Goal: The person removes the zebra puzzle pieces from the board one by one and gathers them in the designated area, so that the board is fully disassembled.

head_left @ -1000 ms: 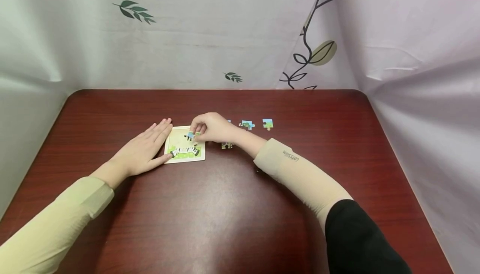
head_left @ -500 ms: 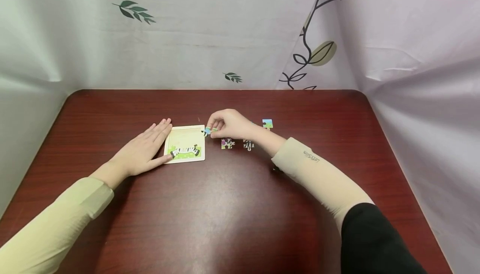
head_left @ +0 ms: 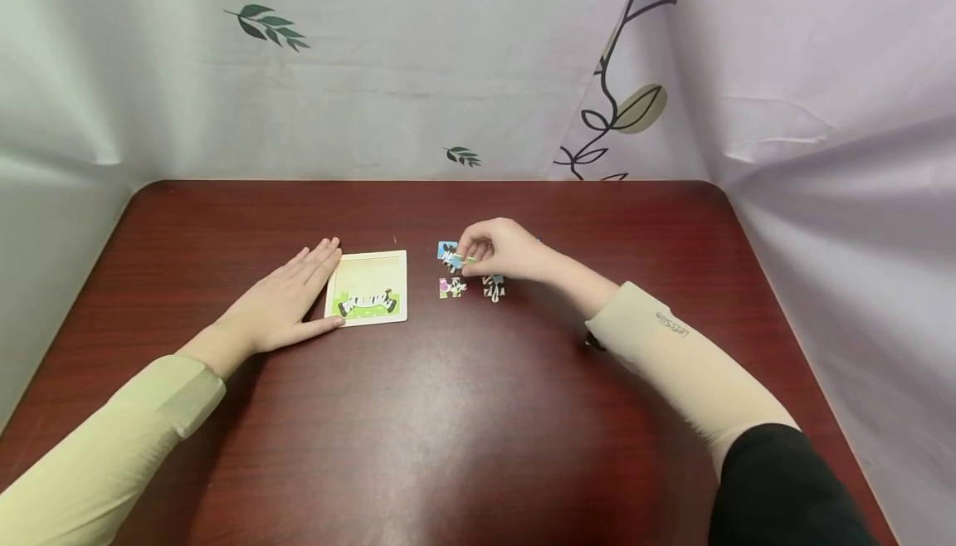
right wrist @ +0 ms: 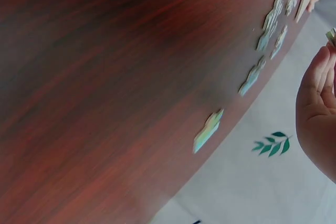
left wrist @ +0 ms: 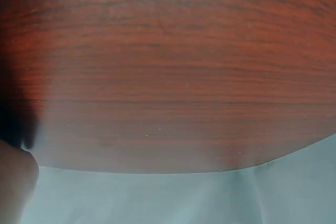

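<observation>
My left hand (head_left: 287,301) lies flat on the table at the left, fingers straight and thumb on the lower left corner of a square puzzle tray (head_left: 366,268). Zebra body artwork on green (head_left: 368,304) shows along the tray's lower part. To the right of the tray, my right hand (head_left: 508,249) pinches a blue and green jigsaw piece (head_left: 468,260) between thumb and fingertips. It overlaps a blue zebra piece (head_left: 446,248) in the head view. Close below lie a piece with a purple patch (head_left: 451,287) and a striped piece (head_left: 494,290).
In the right wrist view, a blue and green piece (right wrist: 208,131) lies apart from the others, with another piece (right wrist: 252,76) beyond it. The dark red table (head_left: 358,446) meets a pale leaf-printed curtain (head_left: 358,98) at the back.
My right hand has moved right, from over the tray to over the loose pieces, with the jigsaw piece still pinched. The left hand and the tray have stayed in place.
</observation>
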`<state>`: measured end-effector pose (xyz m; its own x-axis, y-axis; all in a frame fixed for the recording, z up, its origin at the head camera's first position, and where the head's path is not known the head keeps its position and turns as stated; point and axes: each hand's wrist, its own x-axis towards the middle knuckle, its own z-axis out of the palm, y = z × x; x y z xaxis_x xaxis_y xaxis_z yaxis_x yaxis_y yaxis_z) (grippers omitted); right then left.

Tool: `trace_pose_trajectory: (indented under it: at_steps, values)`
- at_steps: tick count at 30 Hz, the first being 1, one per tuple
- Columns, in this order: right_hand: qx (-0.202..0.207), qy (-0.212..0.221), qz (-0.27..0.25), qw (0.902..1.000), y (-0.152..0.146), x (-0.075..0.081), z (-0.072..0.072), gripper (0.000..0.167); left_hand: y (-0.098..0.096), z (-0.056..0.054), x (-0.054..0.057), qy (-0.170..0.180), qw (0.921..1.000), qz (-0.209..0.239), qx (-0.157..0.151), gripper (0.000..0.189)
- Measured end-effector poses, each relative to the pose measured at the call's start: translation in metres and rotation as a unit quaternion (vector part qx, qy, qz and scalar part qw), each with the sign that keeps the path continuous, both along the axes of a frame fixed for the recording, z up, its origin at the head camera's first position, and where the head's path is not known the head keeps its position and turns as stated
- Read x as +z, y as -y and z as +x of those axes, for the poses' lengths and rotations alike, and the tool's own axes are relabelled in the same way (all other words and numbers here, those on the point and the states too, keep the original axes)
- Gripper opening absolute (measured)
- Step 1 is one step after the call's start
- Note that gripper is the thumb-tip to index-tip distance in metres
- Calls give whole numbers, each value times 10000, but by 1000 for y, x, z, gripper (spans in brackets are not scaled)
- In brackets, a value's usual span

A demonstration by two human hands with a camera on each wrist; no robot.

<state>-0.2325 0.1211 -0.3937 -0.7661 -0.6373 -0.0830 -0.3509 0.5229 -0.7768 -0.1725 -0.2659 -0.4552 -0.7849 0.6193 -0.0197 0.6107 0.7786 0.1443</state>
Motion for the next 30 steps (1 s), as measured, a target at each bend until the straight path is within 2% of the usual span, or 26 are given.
trace_pose_trajectory:
  at_steps: [9, 16, 30]
  values:
    - [-83, -79, 55, 9999, -35, -1, 7, 11, -2, 2, 1, -103, 9999, -93, -44, 101]
    - [-244, 4, 370, 9990, -58, -4, 11, 9, -2, 3, 2, -299, 9993, -147, -151, 100]
    - [-141, 128, 781, 9968, -92, -11, 13, 10, -1, 1, 0, -422, 9988, -203, -156, 102]
